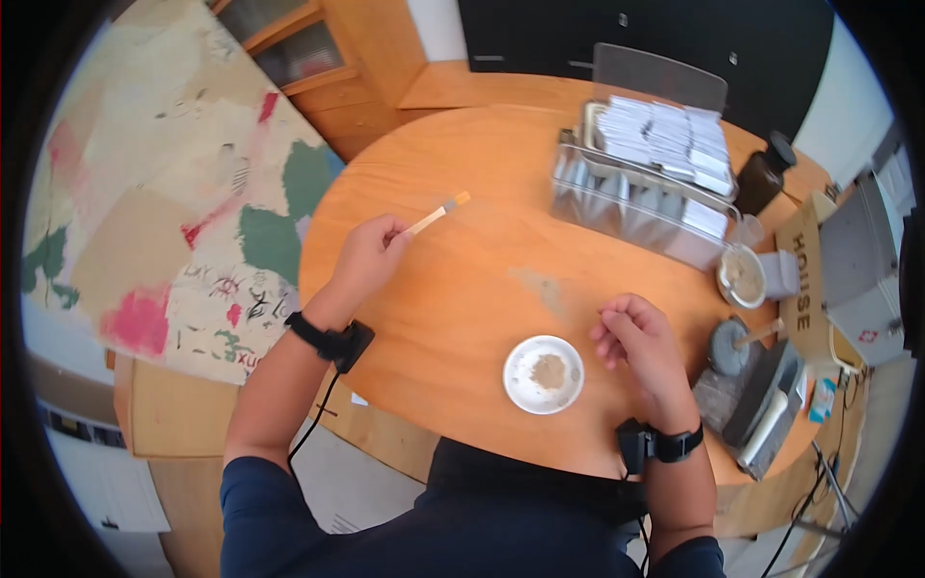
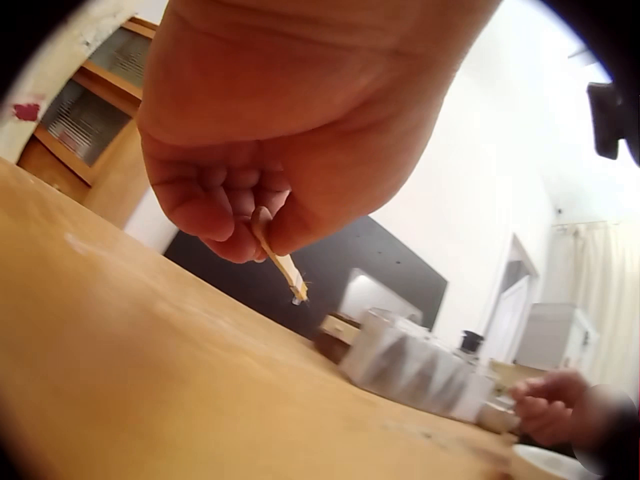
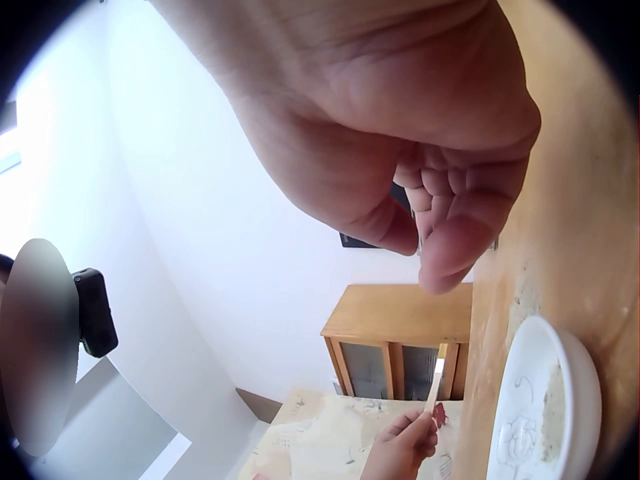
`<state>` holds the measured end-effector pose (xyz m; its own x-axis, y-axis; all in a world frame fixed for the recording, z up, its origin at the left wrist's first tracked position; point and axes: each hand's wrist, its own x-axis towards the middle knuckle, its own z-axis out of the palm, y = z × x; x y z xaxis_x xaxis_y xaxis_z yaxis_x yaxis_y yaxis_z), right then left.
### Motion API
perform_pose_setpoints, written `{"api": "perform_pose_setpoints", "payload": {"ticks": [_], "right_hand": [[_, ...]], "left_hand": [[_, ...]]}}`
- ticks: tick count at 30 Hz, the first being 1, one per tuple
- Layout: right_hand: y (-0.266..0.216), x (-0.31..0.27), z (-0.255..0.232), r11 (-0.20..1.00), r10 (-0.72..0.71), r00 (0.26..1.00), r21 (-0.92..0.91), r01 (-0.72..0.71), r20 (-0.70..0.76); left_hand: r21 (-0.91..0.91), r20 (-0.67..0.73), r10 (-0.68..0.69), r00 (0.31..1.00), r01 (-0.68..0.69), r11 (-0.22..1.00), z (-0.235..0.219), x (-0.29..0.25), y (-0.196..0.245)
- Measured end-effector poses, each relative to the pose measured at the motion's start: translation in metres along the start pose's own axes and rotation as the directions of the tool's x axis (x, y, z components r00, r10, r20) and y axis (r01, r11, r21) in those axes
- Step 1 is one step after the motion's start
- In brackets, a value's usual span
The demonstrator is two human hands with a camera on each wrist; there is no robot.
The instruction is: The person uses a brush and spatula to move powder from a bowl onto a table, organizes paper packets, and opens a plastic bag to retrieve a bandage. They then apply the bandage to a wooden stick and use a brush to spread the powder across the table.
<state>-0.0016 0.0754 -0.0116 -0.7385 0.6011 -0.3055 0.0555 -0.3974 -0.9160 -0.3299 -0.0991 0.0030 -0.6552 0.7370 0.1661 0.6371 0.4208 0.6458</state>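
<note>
My left hand (image 1: pixel 371 258) pinches the handle of a small flat paint brush (image 1: pixel 436 215) over the left side of the table. The brush's yellowish bristles point away from me, toward the back. In the left wrist view the handle end shows between thumb and fingers (image 2: pixel 240 215). My right hand (image 1: pixel 638 339) hovers at the right of a small white dish (image 1: pixel 515 393), its fingers loosely curled and thumb close to the index fingertip, with nothing visible between them. A patch of beige powder (image 1: pixel 549 372) lies in the dish.
A clear plastic organizer (image 1: pixel 626 212) full of white packets stands at the back right, beside a dark bottle (image 1: pixel 764 175). Along the right edge are a white bowl (image 1: pixel 742 276), a round grey block (image 1: pixel 727 349) and a dark slab with a white-handled tool (image 1: pixel 766 424). A pale smear (image 1: pixel 540 286) marks the tabletop.
</note>
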Motion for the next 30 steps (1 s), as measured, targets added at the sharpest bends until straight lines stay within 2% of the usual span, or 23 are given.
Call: {"api": "perform_pose_setpoints", "payload": {"ticks": [1,5,7,11,13,14,17,19,20,22,23,24,25,26,28,30], "right_hand": [[0.000,0.003,-0.003,1.000,-0.015,1.000,0.004,0.015,0.020],[0.006,0.009,-0.011,0.999,-0.022,1.000,0.042,0.022,0.007],[0.006,0.010,-0.011,0.999,-0.023,1.000,0.031,0.022,0.009],[0.005,0.007,-0.015,0.999,-0.030,0.999,0.009,0.031,-0.010],[0.003,0.007,-0.015,1.000,-0.025,0.999,0.012,0.025,-0.034],[0.002,0.006,-0.015,1.000,-0.023,0.999,0.003,0.023,-0.036],[0.002,0.004,-0.013,0.999,-0.034,0.998,0.020,0.035,-0.046],[0.004,0.004,-0.014,1.000,-0.015,0.996,-0.005,0.015,-0.082],[0.009,0.008,-0.017,0.999,-0.046,0.997,0.025,0.047,-0.065],[0.006,0.006,-0.015,0.999,-0.042,0.995,0.026,0.044,-0.096],[0.007,0.007,-0.016,0.998,-0.046,0.997,0.030,0.048,-0.060],[0.007,0.008,-0.017,0.998,-0.049,0.997,0.030,0.051,-0.056],[0.006,0.008,-0.017,0.998,-0.052,0.997,0.027,0.054,-0.061],[0.005,0.008,-0.015,0.998,-0.054,0.997,0.028,0.056,-0.059],[0.005,0.008,-0.013,0.999,-0.049,0.998,0.016,0.050,-0.050],[0.006,0.009,-0.012,0.999,-0.041,0.998,0.004,0.041,-0.044]], "left_hand": [[-0.040,0.044,0.068,0.997,-0.066,0.997,0.006,-0.004,0.018],[-0.150,0.085,0.154,0.984,-0.141,0.979,0.029,-0.013,0.075],[0.023,0.045,0.426,0.904,-0.427,0.904,0.036,-0.009,0.090],[0.034,0.139,0.492,0.859,-0.501,0.865,0.041,-0.012,0.102],[0.033,0.188,0.372,0.909,-0.384,0.923,0.041,-0.019,0.106],[0.028,0.197,0.375,0.906,-0.388,0.921,0.041,-0.021,0.107],[0.035,0.178,0.357,0.917,-0.369,0.929,0.036,-0.025,0.104],[0.172,0.089,0.482,0.872,-0.490,0.854,0.026,-0.022,0.079],[0.220,0.064,0.458,0.887,-0.460,0.860,0.017,-0.022,0.064],[0.319,-0.067,0.323,0.944,-0.287,0.903,0.001,-0.017,0.029],[0.344,-0.087,0.312,0.946,-0.265,0.901,-0.008,-0.011,0.004],[0.428,-0.169,0.232,0.958,-0.140,0.893,-0.019,-0.002,-0.026],[0.491,-0.253,0.159,0.954,-0.015,0.871,-0.030,0.006,-0.051],[0.492,-0.262,0.156,0.952,-0.007,0.870,-0.041,0.012,-0.070],[0.543,-0.415,0.079,0.906,0.177,0.821,-0.061,0.025,-0.100],[0.554,-0.452,0.049,0.890,0.237,0.798,-0.072,0.036,-0.119]]}}
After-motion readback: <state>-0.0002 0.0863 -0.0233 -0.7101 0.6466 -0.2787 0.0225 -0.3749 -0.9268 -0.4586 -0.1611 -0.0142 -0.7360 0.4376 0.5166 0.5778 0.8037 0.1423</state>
